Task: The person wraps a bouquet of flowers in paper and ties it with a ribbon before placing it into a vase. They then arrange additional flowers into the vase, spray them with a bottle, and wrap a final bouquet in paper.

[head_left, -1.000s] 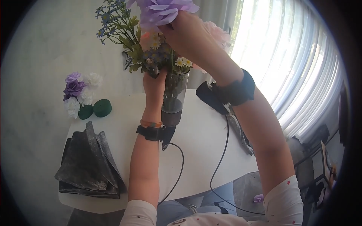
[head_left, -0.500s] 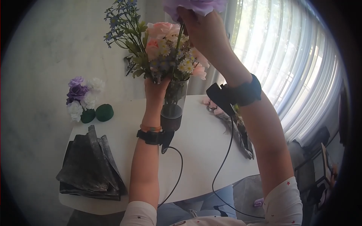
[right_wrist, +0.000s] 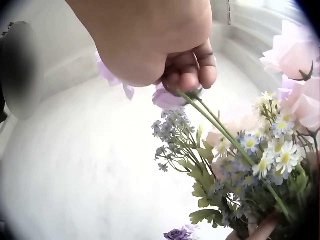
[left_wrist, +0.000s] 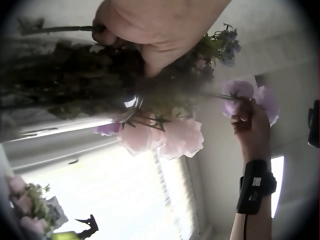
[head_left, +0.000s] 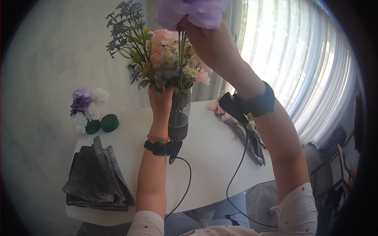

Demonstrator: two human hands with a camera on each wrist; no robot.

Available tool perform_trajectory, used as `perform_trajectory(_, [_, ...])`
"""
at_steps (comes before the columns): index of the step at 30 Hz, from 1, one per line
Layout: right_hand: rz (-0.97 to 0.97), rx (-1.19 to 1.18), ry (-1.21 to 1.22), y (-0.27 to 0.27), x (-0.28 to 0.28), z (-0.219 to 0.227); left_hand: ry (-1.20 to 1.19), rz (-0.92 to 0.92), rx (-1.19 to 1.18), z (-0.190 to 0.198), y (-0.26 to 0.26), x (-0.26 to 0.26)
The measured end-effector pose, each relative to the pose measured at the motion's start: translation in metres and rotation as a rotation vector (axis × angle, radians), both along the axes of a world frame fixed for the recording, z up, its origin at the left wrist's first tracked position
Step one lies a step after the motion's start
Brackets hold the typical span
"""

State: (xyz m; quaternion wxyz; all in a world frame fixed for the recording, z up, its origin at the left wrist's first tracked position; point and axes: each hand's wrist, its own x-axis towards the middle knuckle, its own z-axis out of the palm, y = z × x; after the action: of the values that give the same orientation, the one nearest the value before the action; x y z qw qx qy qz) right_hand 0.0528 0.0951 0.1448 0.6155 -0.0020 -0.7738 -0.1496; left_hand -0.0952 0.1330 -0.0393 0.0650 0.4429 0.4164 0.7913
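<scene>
A clear glass vase (head_left: 183, 103) with a dark lower part stands on the white table, filled with pink roses (head_left: 164, 37), small daisies (head_left: 193, 72) and blue sprays (head_left: 125, 29). Beside its rim my left hand (head_left: 160, 104) curls round flower stems, a cut end poking out past the fingers in the left wrist view. High above the bouquet, my right hand (head_left: 212, 45) pinches green stems (right_wrist: 220, 129) right under large lilac blooms (head_left: 193, 12). In the right wrist view those stems slant down into the bouquet; their lower ends are hidden among the leaves.
Purple roses (head_left: 81, 104) and white flowers sit at the back left beside green foam blocks (head_left: 109, 122). Folded dark wrapping sheets (head_left: 96, 177) lie front left. Wrapped pink flowers (head_left: 220, 112) lie at the right edge. Camera cables (head_left: 232, 188) trail from both wrists.
My right hand first rose, showing more stem beneath the lilac blooms, then came down and left over the vase. The left hand stays at the vase rim.
</scene>
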Motion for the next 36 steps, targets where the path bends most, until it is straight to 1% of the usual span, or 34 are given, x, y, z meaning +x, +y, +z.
perform_trajectory(1, [-0.055, -0.092, -0.045, -0.01, 0.009, 0.009, -0.011, -0.063, 0.038, 0.002, -0.002, 0.0])
perform_trajectory(2, [0.348, -0.083, 0.011, -0.01, 0.007, 0.018, -0.022, -0.123, 0.075, 0.003, -0.004, -0.001])
perform_trajectory(4, [0.022, 0.178, -0.028, -0.018, 0.018, 0.023, -0.046, -0.113, 0.049, 0.001, -0.001, -0.003])
perform_trajectory(5, [0.021, 0.178, -0.026, -0.02, 0.019, 0.018, -0.071, -0.113, 0.023, 0.0, 0.001, -0.003])
perform_trajectory(7, [0.133, -0.233, -0.068, -0.02, 0.022, 0.005, -0.035, -0.132, -0.001, 0.002, -0.002, -0.004])
perform_trajectory(8, [0.131, -0.231, -0.067, -0.021, 0.024, -0.001, 0.0, -0.146, -0.026, 0.003, -0.005, -0.004])
perform_trajectory(9, [0.126, -0.292, -0.181, -0.023, 0.025, -0.006, 0.002, -0.147, -0.024, 0.001, -0.002, -0.004])
perform_trajectory(10, [0.123, -0.354, -0.296, -0.021, 0.025, -0.011, 0.033, -0.013, -0.059, -0.001, 0.0, -0.005])
perform_trajectory(11, [0.086, -0.347, -0.384, -0.016, 0.025, -0.013, 0.064, 0.12, -0.094, -0.003, 0.001, -0.006])
perform_trajectory(12, [0.086, -0.347, -0.383, -0.013, 0.025, -0.015, 0.066, 0.12, -0.094, -0.005, 0.003, -0.006])
perform_trajectory(14, [-0.024, -0.232, -0.442, -0.008, 0.024, -0.016, 0.07, 0.16, -0.143, -0.003, 0.002, -0.005])
perform_trajectory(15, [-0.024, -0.23, -0.44, -0.005, 0.022, -0.014, 0.072, 0.161, -0.141, -0.003, 0.001, -0.003])
perform_trajectory(17, [0.142, -0.408, -0.308, -0.001, 0.014, -0.008, 0.015, 0.102, -0.245, -0.001, -0.005, 0.003])
perform_trajectory(18, [0.141, -0.408, -0.302, 0.002, 0.012, -0.004, 0.02, 0.101, -0.245, 0.001, -0.006, 0.005])
perform_trajectory(20, [0.196, -0.676, -0.156, 0.004, 0.01, 0.004, 0.034, 0.128, -0.043, 0.004, -0.007, 0.01])
perform_trajectory(21, [0.193, -0.677, -0.15, 0.003, 0.009, 0.005, 0.039, 0.123, -0.044, 0.006, -0.008, 0.01])
perform_trajectory(23, [0.293, -0.796, -0.026, -0.003, 0.007, 0.007, 0.057, 0.022, -0.005, 0.009, -0.013, 0.006])
perform_trajectory(24, [0.292, -0.797, -0.024, -0.002, 0.006, 0.009, 0.058, 0.021, -0.006, 0.009, -0.015, 0.002])
perform_trajectory(26, [0.272, -0.719, 0.063, 0.0, 0.003, 0.015, 0.065, -0.154, -0.248, 0.009, -0.018, -0.007])
perform_trajectory(27, [0.272, -0.721, 0.062, 0.002, 0.002, 0.019, 0.064, -0.153, -0.25, 0.009, -0.018, -0.008])
perform_trajectory(29, [0.13, -0.471, 0.083, -0.001, -0.001, 0.029, 0.011, -0.226, -0.2, 0.009, -0.018, -0.008])
perform_trajectory(30, [0.126, -0.473, 0.083, 0.001, -0.002, 0.03, 0.011, -0.23, -0.202, 0.008, -0.017, -0.008])
perform_trajectory(32, [0.034, -0.377, 0.032, 0.008, -0.006, 0.034, 0.039, -0.212, -0.139, 0.007, -0.015, -0.008])
perform_trajectory(33, [0.032, -0.377, 0.032, 0.017, -0.01, 0.035, 0.038, -0.214, -0.139, 0.006, -0.014, -0.007])
perform_trajectory(35, [-0.004, -0.3, -0.011, 0.029, -0.021, 0.036, 0.176, 0.005, -0.095, 0.006, -0.013, -0.006])
perform_trajectory(36, [-0.002, -0.3, -0.013, 0.035, -0.021, 0.036, 0.175, 0.007, -0.094, 0.006, -0.015, -0.006])
